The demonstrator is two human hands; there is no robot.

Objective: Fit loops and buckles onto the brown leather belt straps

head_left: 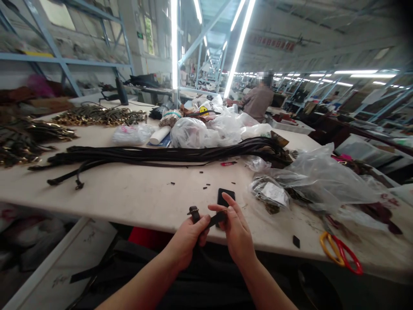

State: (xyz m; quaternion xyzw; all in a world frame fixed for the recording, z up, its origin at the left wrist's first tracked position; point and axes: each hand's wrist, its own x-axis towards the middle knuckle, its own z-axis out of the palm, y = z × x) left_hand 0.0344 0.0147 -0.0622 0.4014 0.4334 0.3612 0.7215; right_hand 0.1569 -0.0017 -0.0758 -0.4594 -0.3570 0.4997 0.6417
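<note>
— At the near edge of the table (129, 198), what are those two hands doing?

— Both are on one dark strap (215, 218). The left hand (187, 241) is closed around it, thumb and fingers pinching just below a small dark loop (193, 212) that sticks up above the knuckles. The right hand (235, 228) grips the strap's other stretch, fingers curled over it, forefinger pointing up.

— And that black square behind the right hand?

— A small flat black piece (226, 196) lying on the table, just beyond the fingertips. I cannot tell whether the hand touches it.

— What else is around?

— A long bundle of dark straps (155, 154) lies across the middle of the table. To the right, clear plastic bags (322, 176), and near the edge a pair of scissors with red and yellow handles (342, 254). Heaps of brassy metal fittings (100, 115) sit far left, white bags (209, 129) behind the bundle.

— Anyone else?

— A person (258, 101) sits well beyond, back turned.
</note>
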